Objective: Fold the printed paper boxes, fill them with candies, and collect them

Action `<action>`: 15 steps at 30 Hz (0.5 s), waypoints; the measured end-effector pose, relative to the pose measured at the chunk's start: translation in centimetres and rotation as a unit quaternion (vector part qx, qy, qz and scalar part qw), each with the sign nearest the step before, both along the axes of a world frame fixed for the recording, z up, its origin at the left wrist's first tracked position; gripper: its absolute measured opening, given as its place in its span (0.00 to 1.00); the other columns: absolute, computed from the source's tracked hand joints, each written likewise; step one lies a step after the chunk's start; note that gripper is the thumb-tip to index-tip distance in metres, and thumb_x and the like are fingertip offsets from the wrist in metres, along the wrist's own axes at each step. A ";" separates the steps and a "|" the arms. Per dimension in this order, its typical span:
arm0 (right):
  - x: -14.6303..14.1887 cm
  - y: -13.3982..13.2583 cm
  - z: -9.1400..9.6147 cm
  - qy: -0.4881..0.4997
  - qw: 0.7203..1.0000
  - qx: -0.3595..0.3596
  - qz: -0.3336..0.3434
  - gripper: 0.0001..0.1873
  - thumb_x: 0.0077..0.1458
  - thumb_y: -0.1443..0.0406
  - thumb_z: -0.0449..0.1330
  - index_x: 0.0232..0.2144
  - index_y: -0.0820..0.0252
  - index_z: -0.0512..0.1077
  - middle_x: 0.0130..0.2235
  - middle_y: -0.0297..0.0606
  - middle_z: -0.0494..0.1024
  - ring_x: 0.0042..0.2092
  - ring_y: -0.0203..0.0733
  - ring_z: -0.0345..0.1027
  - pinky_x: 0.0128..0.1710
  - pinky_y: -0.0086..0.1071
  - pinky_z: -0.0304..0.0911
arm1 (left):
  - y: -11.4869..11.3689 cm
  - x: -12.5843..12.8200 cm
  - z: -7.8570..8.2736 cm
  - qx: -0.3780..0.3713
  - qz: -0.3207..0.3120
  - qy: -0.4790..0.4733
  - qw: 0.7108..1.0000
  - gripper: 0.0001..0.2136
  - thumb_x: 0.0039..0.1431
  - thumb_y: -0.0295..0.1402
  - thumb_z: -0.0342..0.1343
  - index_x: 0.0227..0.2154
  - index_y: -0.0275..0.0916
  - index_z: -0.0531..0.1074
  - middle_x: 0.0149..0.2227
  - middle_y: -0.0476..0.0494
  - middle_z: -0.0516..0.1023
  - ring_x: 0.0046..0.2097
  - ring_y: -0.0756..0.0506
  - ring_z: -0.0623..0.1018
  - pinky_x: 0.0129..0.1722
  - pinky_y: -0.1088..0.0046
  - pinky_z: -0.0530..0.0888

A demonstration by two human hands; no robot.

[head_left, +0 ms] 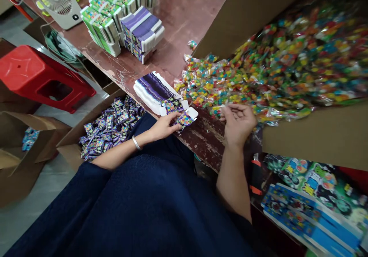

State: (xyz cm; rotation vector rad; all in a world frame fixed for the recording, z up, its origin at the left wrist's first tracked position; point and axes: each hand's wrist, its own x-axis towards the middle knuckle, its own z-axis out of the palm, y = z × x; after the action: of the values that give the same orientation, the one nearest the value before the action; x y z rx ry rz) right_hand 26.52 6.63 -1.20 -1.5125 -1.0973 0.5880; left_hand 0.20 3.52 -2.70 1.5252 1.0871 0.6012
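My left hand (167, 126), a silver bangle on its wrist, is closed around a small purple candy box (186, 119) whose white end flaps stand open. Just behind that box lies a fanned row of flat purple boxes (155, 90) at the table edge. My right hand (239, 122) is over the near side of a heap of clear candy packets (218, 82) filled with colourful sweets. Its thumb and fingers are pinched together, and whatever is between them is too small to make out.
Banded stacks of green boxes (103, 23) and purple boxes (142, 30) stand at the back beside a white fan (56, 0). A carton (74, 155) of filled purple boxes is at my left, near a red stool (43, 76). Printed blue sheets (304, 214) lie lower right.
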 end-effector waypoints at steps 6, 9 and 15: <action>-4.4 -2.4 3.7 -0.026 0.996 -0.013 0.085 0.12 0.53 0.58 0.72 0.34 0.55 0.76 0.32 0.34 0.81 0.32 0.40 0.77 0.31 0.33 0.75 | -0.3 1.2 0.7 0.019 -0.004 -0.037 0.999 0.15 0.64 0.32 0.60 0.52 0.37 0.72 0.46 0.43 0.79 0.41 0.46 0.76 0.48 0.61 0.75; -5.0 -2.7 3.6 -0.092 0.986 -0.028 0.137 0.08 0.57 0.58 0.70 0.33 0.55 0.78 0.34 0.35 0.81 0.35 0.42 0.78 0.37 0.37 0.77 | -0.4 1.5 0.8 -0.009 0.013 -0.102 0.995 0.13 0.64 0.34 0.60 0.50 0.37 0.71 0.46 0.42 0.79 0.43 0.46 0.77 0.49 0.62 0.76; -5.7 -3.1 2.4 -0.101 0.973 0.004 0.207 0.13 0.61 0.55 0.67 0.44 0.54 0.79 0.50 0.44 0.80 0.52 0.49 0.78 0.51 0.43 0.77 | -0.7 1.5 0.8 -0.043 0.083 -0.235 0.967 0.29 0.59 0.35 0.67 0.61 0.43 0.63 0.46 0.43 0.74 0.40 0.48 0.77 0.40 0.70 0.79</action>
State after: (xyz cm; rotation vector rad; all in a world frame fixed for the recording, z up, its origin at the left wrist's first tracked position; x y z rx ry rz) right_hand 20.81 3.49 1.18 -1.3622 -1.5915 0.7212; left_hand 1.74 2.81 -1.90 1.1418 0.8610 0.9640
